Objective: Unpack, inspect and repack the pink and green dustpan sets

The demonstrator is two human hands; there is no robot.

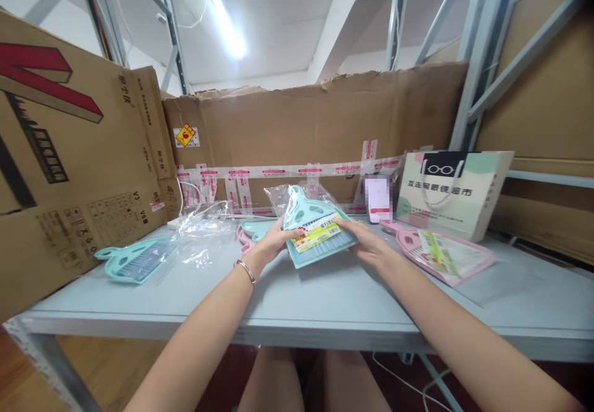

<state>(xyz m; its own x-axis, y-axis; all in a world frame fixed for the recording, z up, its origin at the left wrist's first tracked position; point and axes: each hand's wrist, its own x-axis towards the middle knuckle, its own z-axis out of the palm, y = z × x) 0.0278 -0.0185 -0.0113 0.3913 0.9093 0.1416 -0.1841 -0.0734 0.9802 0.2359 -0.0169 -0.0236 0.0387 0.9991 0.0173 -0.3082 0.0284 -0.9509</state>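
While both hands meet at the middle of the desk (301, 304), a turquoise dustpan set (304, 208) is held between them above its near part, tilted, handle pointing away and brush bristles toward the person. The left hand (270, 243) pinches its left edge, thumb on the front; the right hand (369, 246) grips the right edge, its thumb over the yellow-green label (318, 234). Fingers behind the pan are hidden, so I cannot tell how they lie. Clear wrapping (278, 197) shows around the handle (a silvery bracelet (245, 271) circles the left wrist). Another turquoise set (139, 262) lies at left near crumpled clear plastic (202, 223); a pink set (411, 242) lies at right, before a paper bag (457, 192).
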